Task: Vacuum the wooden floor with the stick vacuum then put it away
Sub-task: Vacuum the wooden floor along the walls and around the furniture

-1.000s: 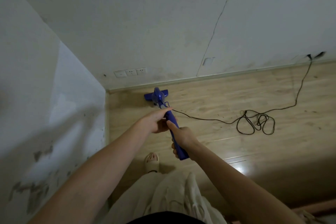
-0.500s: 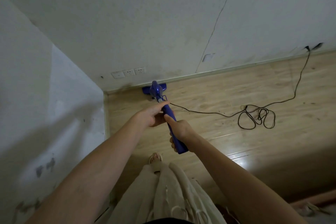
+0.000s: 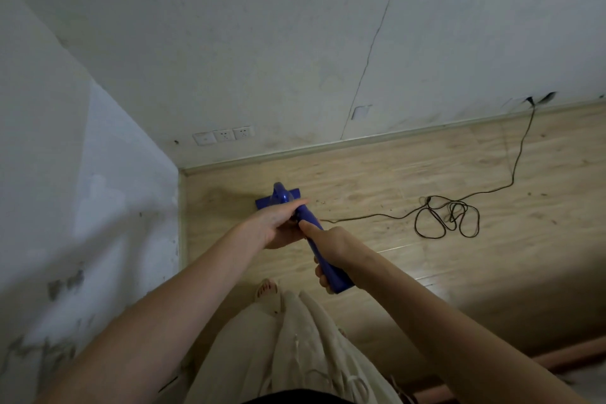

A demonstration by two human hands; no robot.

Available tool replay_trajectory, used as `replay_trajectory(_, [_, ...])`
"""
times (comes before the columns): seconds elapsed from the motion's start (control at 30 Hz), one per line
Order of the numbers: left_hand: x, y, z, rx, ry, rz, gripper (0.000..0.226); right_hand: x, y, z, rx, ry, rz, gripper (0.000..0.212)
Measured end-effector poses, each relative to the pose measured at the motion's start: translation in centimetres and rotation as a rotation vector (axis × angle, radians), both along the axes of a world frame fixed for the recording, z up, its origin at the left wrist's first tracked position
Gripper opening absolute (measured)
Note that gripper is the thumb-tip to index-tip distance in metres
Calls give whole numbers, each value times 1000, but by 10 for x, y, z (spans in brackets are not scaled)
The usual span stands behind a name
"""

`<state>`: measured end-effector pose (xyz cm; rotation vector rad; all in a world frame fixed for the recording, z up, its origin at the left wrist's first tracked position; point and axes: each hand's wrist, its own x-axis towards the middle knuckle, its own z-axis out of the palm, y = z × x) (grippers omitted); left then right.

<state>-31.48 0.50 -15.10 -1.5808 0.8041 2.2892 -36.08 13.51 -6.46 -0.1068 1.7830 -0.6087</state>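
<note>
Head view is showing one wooden floor (image 3: 410, 259) lying open right of the hands, two walls meeting ahead-left. One blue stick vacuum (image 3: 310, 223) is sitting ahead, short of the baseboard, left hand (image 3: 278, 226) and right hand (image 3: 331, 244) both gripping its handle. One black cord (image 3: 446, 216) is coiling rightward.

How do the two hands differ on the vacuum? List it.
The left hand holds the blue stick vacuum higher on its body, nearer the floor head; the right hand grips lower, toward the handle's end. The left shows its fingers extended along the body; the right wraps round, thumb pointing forward. Both hold the vacuum.
</note>
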Motion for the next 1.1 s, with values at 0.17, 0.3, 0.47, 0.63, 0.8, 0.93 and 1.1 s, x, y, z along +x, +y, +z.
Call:
replay_trajectory(0.17, [4, 15, 6, 12, 6, 60, 40, 5, 8, -4, -20, -1, -32, 49])
replay_trajectory(0.3, [3, 11, 4, -1, 10, 100, 33, 9, 0, -15, -28, 19, -44, 50])
replay_trajectory(0.47, [-10, -8, -7, -45, -12, 162, 31, 3, -27, -35, -11, 51, -54, 52])
replay_trajectory(0.63, [-25, -30, -11, -99, -57, 159, 30, -3, -50, -50, 2, 87, -39, 57])
replay_trajectory(0.8, [-25, -28, -8, -70, -25, 93, 29, -9, -44, -41, 36, 86, -33, 58])
replay_trajectory(0.93, [-17, -26, -2, -61, -32, 27, 39, -9, -32, -22, 14, 66, -36, 51])
replay_trajectory(1.1, [-4, -15, 10, -3, 0, 51, 32, 4, -26, -13, -70, 7, -66, 43])
